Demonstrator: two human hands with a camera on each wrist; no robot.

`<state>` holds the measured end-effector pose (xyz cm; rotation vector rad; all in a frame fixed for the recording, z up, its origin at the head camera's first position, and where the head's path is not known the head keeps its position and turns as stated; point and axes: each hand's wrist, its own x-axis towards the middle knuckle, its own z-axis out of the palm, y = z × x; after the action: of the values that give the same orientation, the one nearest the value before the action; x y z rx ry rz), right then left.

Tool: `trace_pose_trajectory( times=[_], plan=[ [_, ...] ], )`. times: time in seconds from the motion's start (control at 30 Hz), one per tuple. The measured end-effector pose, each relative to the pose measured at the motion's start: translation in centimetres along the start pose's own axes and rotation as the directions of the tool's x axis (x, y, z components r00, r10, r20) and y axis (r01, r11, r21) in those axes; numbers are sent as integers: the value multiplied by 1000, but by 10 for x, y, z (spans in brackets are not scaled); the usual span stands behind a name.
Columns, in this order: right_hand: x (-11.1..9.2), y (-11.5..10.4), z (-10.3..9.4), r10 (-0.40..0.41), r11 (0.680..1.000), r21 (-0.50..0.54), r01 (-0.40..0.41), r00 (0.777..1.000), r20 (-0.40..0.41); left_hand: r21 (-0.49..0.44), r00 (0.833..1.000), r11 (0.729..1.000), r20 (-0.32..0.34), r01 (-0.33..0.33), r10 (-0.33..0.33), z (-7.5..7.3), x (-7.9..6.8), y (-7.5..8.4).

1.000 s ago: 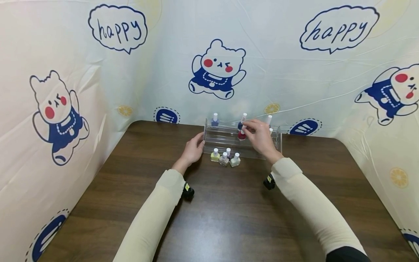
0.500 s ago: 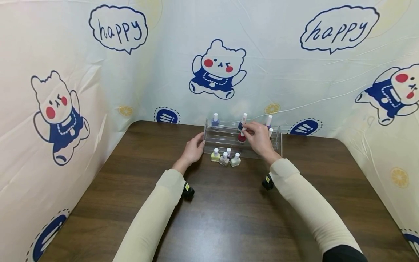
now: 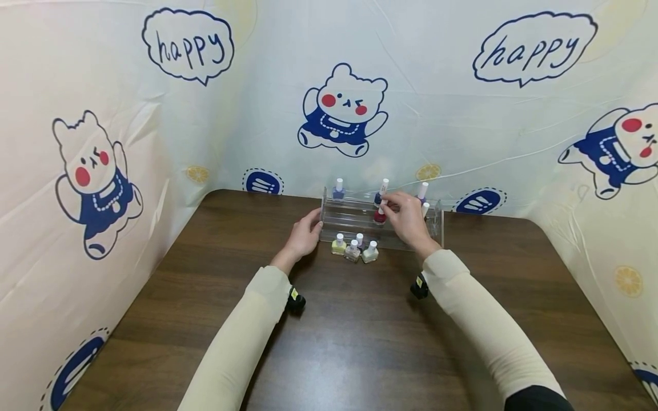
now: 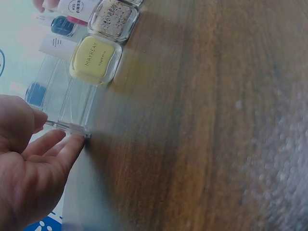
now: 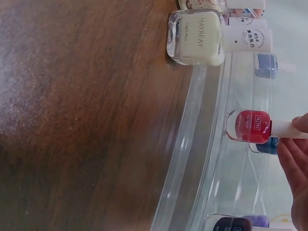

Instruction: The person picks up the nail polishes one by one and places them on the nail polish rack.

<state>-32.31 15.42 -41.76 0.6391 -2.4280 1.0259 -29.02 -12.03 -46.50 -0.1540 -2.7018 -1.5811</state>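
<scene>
One glossy red bottle (image 5: 250, 126) stands upright, seemingly on the rack (image 3: 345, 218); the right hand (image 3: 407, 216) pinches its white cap (image 5: 283, 129), the left hand (image 3: 303, 233) clamps the rack's end.

A brown, wood-grained desk (image 3: 370, 354) is showing two rounded far corners. Pale, creased cloth (image 3: 437, 131) is hanging beyond its far edge and along its left and right edges, shading from pinkish cream at the left to light blue behind and yellowish at the right. A winking, red-cheeked cartoon bear (image 3: 341, 111) in blue is leaping above the far edge's middle. "Happy" speech bubbles (image 3: 188, 45) are floating above both far corners. Orange slices (image 3: 428, 172) and blue badges (image 3: 263, 181) are dotting the cloth. Soft light is glinting toward the near edge.
</scene>
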Motion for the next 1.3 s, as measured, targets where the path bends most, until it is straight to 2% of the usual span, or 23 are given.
trace_pose_trajectory(
  times=[0.4,0.63,0.83,1.0,1.3],
  plan=[
    [2,-3,-3,86,996,33,-88,994,61,-2,1000,1000,-1,5,-5,1,-1,1],
    [0,-7,-12,87,996,24,-89,992,93,-4,1000,1000,-4,4,-4,1,-1,-1],
    [-10,-13,-26,59,998,-14,-58,990,125,4,1000,1000,4,2,-2,0,0,0],
    [-17,-13,-34,65,998,-18,-63,989,133,6,1000,1000,7,12,-12,0,1,1],
    [-30,-11,-39,38,999,-33,-34,987,159,15,1000,1000,3,4,-4,0,2,-1]
  ],
)
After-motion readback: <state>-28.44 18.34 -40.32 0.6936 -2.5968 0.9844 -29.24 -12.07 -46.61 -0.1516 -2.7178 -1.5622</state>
